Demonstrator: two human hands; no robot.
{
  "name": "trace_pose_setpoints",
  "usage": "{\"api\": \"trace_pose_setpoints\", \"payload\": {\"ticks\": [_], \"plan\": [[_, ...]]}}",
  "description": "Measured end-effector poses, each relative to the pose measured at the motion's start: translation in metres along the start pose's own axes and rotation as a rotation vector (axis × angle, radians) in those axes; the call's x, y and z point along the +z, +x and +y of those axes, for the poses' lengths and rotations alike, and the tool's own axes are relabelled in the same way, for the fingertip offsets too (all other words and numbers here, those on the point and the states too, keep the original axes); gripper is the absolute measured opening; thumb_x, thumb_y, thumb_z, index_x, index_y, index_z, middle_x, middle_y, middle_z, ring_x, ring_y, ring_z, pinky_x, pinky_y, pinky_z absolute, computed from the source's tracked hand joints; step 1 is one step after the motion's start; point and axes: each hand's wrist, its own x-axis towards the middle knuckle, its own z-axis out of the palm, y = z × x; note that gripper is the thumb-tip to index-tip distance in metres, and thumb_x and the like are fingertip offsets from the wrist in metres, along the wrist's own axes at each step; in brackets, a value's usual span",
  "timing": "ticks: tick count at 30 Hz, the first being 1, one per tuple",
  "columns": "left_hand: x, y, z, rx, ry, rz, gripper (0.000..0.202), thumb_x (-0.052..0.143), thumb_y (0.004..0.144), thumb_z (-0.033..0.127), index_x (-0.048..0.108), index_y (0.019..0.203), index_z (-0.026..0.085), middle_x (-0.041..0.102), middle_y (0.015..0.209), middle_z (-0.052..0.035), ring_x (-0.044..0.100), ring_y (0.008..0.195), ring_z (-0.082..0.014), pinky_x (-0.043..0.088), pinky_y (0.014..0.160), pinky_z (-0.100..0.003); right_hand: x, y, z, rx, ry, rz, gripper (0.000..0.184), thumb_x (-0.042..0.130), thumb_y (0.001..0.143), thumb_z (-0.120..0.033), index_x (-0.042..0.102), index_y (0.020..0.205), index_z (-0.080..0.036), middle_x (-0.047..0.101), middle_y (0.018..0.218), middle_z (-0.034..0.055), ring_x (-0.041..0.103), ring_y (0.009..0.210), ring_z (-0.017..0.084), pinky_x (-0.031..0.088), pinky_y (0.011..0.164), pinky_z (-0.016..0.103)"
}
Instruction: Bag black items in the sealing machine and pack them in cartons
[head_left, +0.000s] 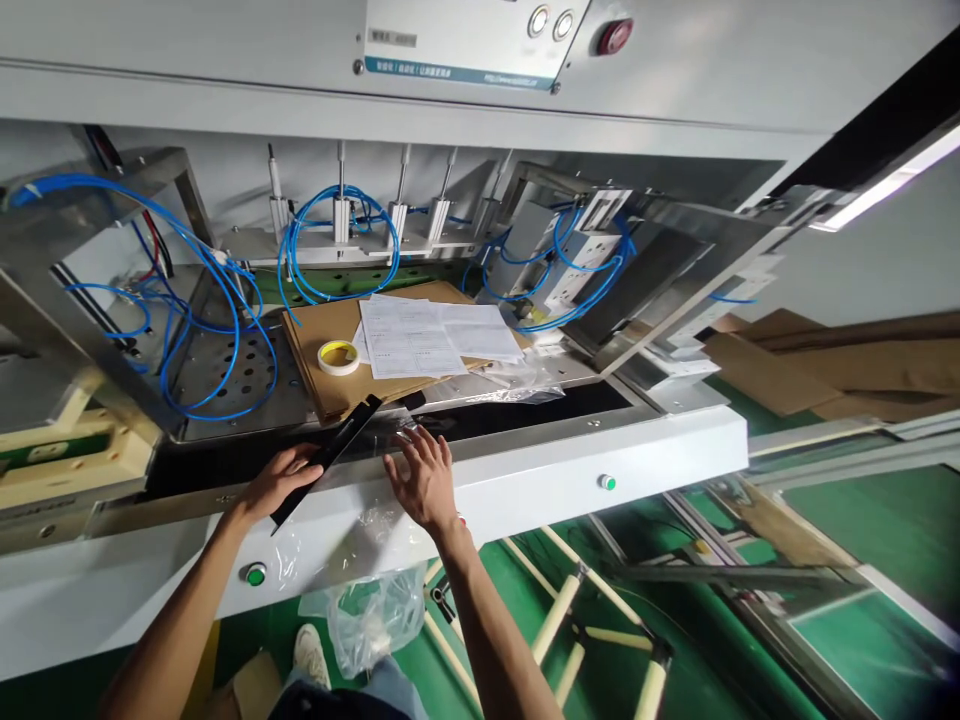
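My left hand (281,482) is closed around a thin, flat black strip (341,438) whose far end points up and to the right. The strip is tilted over the machine's white front rail (525,485). To its right, my right hand (424,478) hovers at the rail with fingers apart. Some clear film shows by its fingertips, but I cannot tell whether they touch it. Below and between the hands hangs a clear plastic bag (375,615), partly in front of the rail.
Brown cardboard sheets (330,325) bear printed papers (412,340) and a tape roll (338,358). Clear plastic (517,385) lies beside them. Blue air hoses (341,245) loop behind. Green buttons (256,574) sit on the rail. A cream tube frame (559,615) stands below.
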Motion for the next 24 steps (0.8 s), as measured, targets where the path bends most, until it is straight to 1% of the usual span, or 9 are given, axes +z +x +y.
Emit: {"api": "trace_pose_setpoints", "payload": {"ticks": [3, 7, 9, 11, 13, 16, 20, 22, 24], "plan": [[0.002, -0.002, -0.001, 0.025, -0.004, 0.017, 0.045, 0.077, 0.081, 0.052, 0.074, 0.109, 0.016, 0.077, 0.11, -0.0095, 0.067, 0.112, -0.0292, 0.048, 0.101, -0.036, 0.004, -0.013, 0.001, -0.067, -0.041, -0.057, 0.05, 0.052, 0.104, -0.052, 0.065, 0.142, -0.022, 0.066, 0.148, 0.0134, 0.047, 0.148, 0.034, 0.022, 0.128, 0.058], [0.002, -0.015, 0.004, 0.006, -0.053, 0.085, 0.049, 0.082, 0.079, 0.051, 0.075, 0.112, 0.017, 0.078, 0.106, -0.0083, 0.068, 0.111, -0.0283, 0.047, 0.099, -0.034, 0.007, -0.005, 0.001, -0.009, -0.064, -0.178, 0.053, 0.047, 0.106, -0.054, 0.063, 0.145, -0.021, 0.066, 0.149, 0.0127, 0.049, 0.147, 0.035, 0.025, 0.127, 0.063], [0.001, -0.029, 0.006, -0.03, -0.126, 0.11, 0.046, 0.081, 0.08, 0.054, 0.075, 0.104, 0.015, 0.078, 0.096, -0.0083, 0.069, 0.096, -0.0247, 0.05, 0.085, -0.031, 0.005, 0.002, 0.001, -0.021, -0.072, -0.196, 0.055, 0.045, 0.106, -0.055, 0.061, 0.148, -0.022, 0.065, 0.149, 0.013, 0.049, 0.148, 0.035, 0.027, 0.126, 0.063], [0.001, -0.046, 0.008, -0.081, -0.251, 0.064, 0.045, 0.075, 0.085, 0.057, 0.075, 0.093, 0.013, 0.075, 0.082, -0.0082, 0.063, 0.071, -0.0184, 0.045, 0.064, -0.027, 0.003, 0.006, 0.001, -0.053, -0.081, -0.188, 0.056, 0.045, 0.107, -0.055, 0.059, 0.15, -0.023, 0.064, 0.151, 0.0131, 0.048, 0.149, 0.035, 0.029, 0.125, 0.063], [0.002, -0.063, 0.007, -0.118, -0.444, -0.002, 0.049, 0.069, 0.09, 0.059, 0.074, 0.09, 0.011, 0.072, 0.076, -0.0083, 0.055, 0.058, -0.0153, 0.039, 0.055, -0.027, 0.005, 0.007, 0.005, -0.084, -0.098, -0.151, 0.056, 0.044, 0.107, -0.055, 0.058, 0.151, -0.024, 0.06, 0.156, 0.0135, 0.046, 0.151, 0.035, 0.031, 0.125, 0.062], [0.007, -0.085, 0.003, -0.11, -0.743, -0.009, 0.049, 0.068, 0.091, 0.057, 0.076, 0.1, 0.01, 0.073, 0.084, -0.0094, 0.061, 0.06, -0.017, 0.048, 0.064, -0.031, 0.009, 0.006, 0.015, -0.128, -0.131, -0.062, 0.053, 0.046, 0.107, -0.052, 0.06, 0.149, -0.024, 0.054, 0.16, 0.0142, 0.043, 0.153, 0.036, 0.033, 0.123, 0.062], [0.014, -0.106, -0.009, -0.041, -0.841, 0.044, 0.05, 0.068, 0.09, 0.056, 0.076, 0.098, 0.008, 0.072, 0.086, -0.0115, 0.064, 0.061, -0.019, 0.053, 0.07, -0.035, 0.004, 0.008, 0.023, -0.194, -0.113, 0.097, 0.048, 0.048, 0.106, -0.047, 0.067, 0.141, -0.021, 0.067, 0.146, 0.0169, 0.054, 0.143, 0.037, 0.04, 0.116, 0.063], [0.019, -0.114, -0.016, -0.029, -0.823, 0.117, 0.048, 0.071, 0.089, 0.055, 0.076, 0.098, 0.009, 0.073, 0.086, -0.0115, 0.066, 0.065, -0.0194, 0.051, 0.066, -0.031, -0.003, 0.007, 0.011, -0.215, -0.02, 0.197, 0.043, 0.05, 0.106, -0.047, 0.073, 0.129, -0.019, 0.075, 0.129, 0.0174, 0.065, 0.128, 0.036, 0.047, 0.11, 0.06], [0.026, -0.121, -0.02, -0.005, -0.798, 0.185, 0.044, 0.078, 0.085, 0.053, 0.075, 0.101, 0.012, 0.073, 0.087, -0.0098, 0.068, 0.07, -0.0198, 0.049, 0.064, -0.028, -0.009, 0.001, -0.015, -0.23, 0.15, 0.244, 0.039, 0.053, 0.104, -0.048, 0.076, 0.119, -0.02, 0.079, 0.114, 0.0152, 0.071, 0.111, 0.033, 0.054, 0.101, 0.054]]}}
